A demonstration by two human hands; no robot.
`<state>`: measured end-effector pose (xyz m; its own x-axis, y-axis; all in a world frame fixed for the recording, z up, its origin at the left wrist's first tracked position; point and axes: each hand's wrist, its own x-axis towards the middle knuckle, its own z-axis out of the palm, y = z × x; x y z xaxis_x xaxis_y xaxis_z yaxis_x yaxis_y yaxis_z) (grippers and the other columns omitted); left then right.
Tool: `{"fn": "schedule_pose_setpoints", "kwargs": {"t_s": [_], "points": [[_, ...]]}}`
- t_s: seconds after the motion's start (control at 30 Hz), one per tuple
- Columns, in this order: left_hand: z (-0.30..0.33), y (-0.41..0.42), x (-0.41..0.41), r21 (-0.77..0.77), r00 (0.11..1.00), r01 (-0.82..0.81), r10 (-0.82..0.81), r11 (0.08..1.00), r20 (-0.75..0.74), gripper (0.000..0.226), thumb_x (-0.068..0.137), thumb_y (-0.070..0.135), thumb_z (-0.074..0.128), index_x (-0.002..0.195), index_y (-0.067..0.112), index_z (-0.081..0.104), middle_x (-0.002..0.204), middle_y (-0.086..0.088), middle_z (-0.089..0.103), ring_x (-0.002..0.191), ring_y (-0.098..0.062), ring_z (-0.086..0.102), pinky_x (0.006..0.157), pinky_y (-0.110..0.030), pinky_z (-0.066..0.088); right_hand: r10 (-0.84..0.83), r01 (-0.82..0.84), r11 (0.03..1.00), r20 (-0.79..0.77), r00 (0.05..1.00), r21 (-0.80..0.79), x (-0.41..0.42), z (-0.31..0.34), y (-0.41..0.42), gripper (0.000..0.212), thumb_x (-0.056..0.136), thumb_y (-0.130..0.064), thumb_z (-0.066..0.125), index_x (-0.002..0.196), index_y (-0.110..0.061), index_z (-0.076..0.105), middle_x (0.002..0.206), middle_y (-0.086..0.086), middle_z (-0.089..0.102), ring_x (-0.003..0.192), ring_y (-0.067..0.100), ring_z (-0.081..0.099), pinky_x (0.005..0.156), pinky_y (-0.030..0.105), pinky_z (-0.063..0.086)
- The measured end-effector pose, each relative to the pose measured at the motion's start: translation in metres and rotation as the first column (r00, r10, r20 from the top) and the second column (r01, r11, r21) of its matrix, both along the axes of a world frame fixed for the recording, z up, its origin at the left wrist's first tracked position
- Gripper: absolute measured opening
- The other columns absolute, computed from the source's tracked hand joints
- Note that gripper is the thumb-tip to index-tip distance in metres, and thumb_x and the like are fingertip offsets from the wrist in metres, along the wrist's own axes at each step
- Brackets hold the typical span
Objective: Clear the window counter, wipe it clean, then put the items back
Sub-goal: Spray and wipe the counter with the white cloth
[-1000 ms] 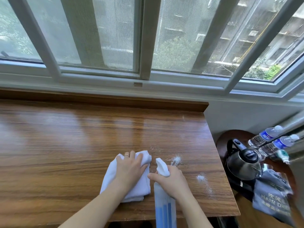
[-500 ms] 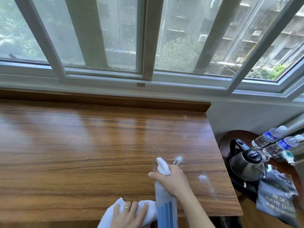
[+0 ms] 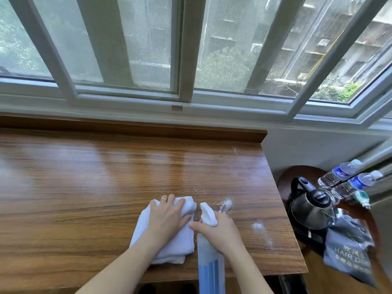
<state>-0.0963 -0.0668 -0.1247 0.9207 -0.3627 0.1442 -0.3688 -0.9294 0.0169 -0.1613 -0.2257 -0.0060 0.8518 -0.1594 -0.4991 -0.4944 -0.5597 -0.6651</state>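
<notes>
Cloth first: a folded white cotton cloth [image 3: 167,234] lies flat on the glossy brown wood-grain worktop [image 3: 84,187], low and just left of centre in the frame. The left hand [image 3: 167,217] presses on it, fingers spread and laid over the fabric, a ring on one of them. Touching it on the right, the right hand [image 3: 218,232] grips the neck of a translucent plastic spray bottle with blue stripes and a white trigger head [image 3: 209,217], fingers curled round it, nozzle pointing up-frame toward the window. Two patches of white sprayed foam [image 3: 226,203] sit on the wood just right of the bottle, the nearer [image 3: 257,226] toward the worktop's right edge.

The wiping step appears to be in hand. The next move likely calls for sliding the cloth right across both patches, with the bottle lifted clear of its path.

At the right edge of the frame, on a round dark side table [image 3: 297,172], stand a steel electric kettle [image 3: 309,206], two clear water bottles with blue labels [image 3: 341,172] and a grey hair-dryer bag [image 3: 347,255], seemingly awaiting return.
</notes>
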Motion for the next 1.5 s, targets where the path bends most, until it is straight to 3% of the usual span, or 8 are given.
{"fn": "schedule_pose_setpoints", "kwargs": {"t_s": [0.2,0.33,0.47,0.8,0.97,1.1,1.3,1.5], "points": [[-0.002,-0.002,-0.033,-0.057,0.999,-0.009,0.007,0.998,-0.042,0.042,0.068,0.056,0.054,0.082,0.018,0.065,0.071,-0.007,0.053,0.062,-0.028,0.052,0.06,-0.039,0.037,-0.015,0.015,1.0,0.008,1.0,0.003,-0.001,-0.002,0.0,0.04,0.071,-0.051,0.075,0.079,-0.013,0.063,0.064,-0.007,0.057,0.063,0.008,0.051,0.061,0.027,0.038],[-0.01,0.003,-0.083,-0.068,0.997,0.028,-0.033,0.997,-0.07,0.057,0.06,0.064,0.061,0.096,0.021,0.071,0.076,-0.006,0.057,0.067,-0.029,0.055,0.064,-0.041,0.037,-0.039,0.039,0.999,0.003,0.999,0.016,-0.005,-0.004,-0.001,0.046,0.068,-0.054,0.075,0.081,-0.011,0.063,0.066,-0.007,0.058,0.062,0.008,0.052,0.061,0.027,0.039],[-0.014,0.007,-0.111,-0.081,0.997,0.026,-0.032,0.996,-0.074,0.059,0.056,0.065,0.066,0.094,0.019,0.069,0.076,-0.006,0.056,0.065,-0.03,0.055,0.064,-0.042,0.038,-0.045,0.045,0.999,-0.008,0.999,0.014,-0.009,-0.005,0.001,0.044,0.07,-0.053,0.079,0.08,-0.013,0.063,0.068,-0.008,0.06,0.064,0.008,0.055,0.063,0.027,0.041],[-0.002,0.003,-0.054,-0.081,0.997,0.07,-0.071,0.994,-0.009,0.041,0.067,0.062,0.054,0.076,0.023,0.065,0.069,-0.003,0.051,0.063,-0.028,0.054,0.06,-0.038,0.034,-0.079,0.079,0.997,-0.005,0.997,-0.001,-0.026,0.002,0.014,0.035,0.072,-0.049,0.078,0.072,-0.019,0.06,0.067,-0.009,0.057,0.067,0.01,0.053,0.061,0.027,0.038],[0.001,0.003,-0.022,0.004,0.998,0.06,-0.06,0.998,-0.007,0.053,0.069,0.068,0.042,0.077,0.022,0.066,0.07,-0.006,0.051,0.064,-0.027,0.051,0.059,-0.036,0.03,-0.12,0.121,0.993,0.011,0.993,-0.016,-0.04,0.006,0.02,0.028,0.074,-0.048,0.078,0.078,-0.022,0.068,0.078,-0.003,0.068,0.079,0.012,0.063,0.064,0.027,0.042],[-0.002,0.002,-0.035,-0.015,0.998,0.063,-0.063,0.998,0.001,0.047,0.069,0.062,0.047,0.077,0.018,0.064,0.069,-0.007,0.05,0.063,-0.027,0.051,0.063,-0.041,0.038,-0.154,0.154,0.988,0.023,0.988,-0.014,-0.047,0.005,0.021,0.037,0.07,-0.053,0.078,0.082,-0.019,0.07,0.081,-0.001,0.07,0.08,0.014,0.063,0.067,0.028,0.044],[-0.009,0.006,-0.094,-0.027,0.998,0.057,-0.057,0.998,-0.002,0.04,0.07,0.058,0.056,0.082,0.021,0.064,0.072,-0.006,0.053,0.065,-0.029,0.054,0.063,-0.041,0.037,-0.151,0.151,0.989,0.048,0.987,0.003,-0.055,0.002,0.016,0.037,0.074,-0.05,0.078,0.088,-0.016,0.07,0.086,0.0,0.071,0.085,0.018,0.065,0.071,0.031,0.046],[-0.016,0.008,-0.112,-0.005,0.997,0.056,-0.055,0.998,0.061,0.043,0.074,0.062,0.056,0.087,0.022,0.063,0.075,-0.006,0.054,0.066,-0.029,0.056,0.061,-0.041,0.038,-0.076,0.076,0.997,0.03,0.997,-0.004,-0.056,-0.004,-0.007,0.038,0.073,-0.052,0.077,0.077,-0.016,0.067,0.069,-0.006,0.062,0.064,0.009,0.055,0.062,0.028,0.041]]}}
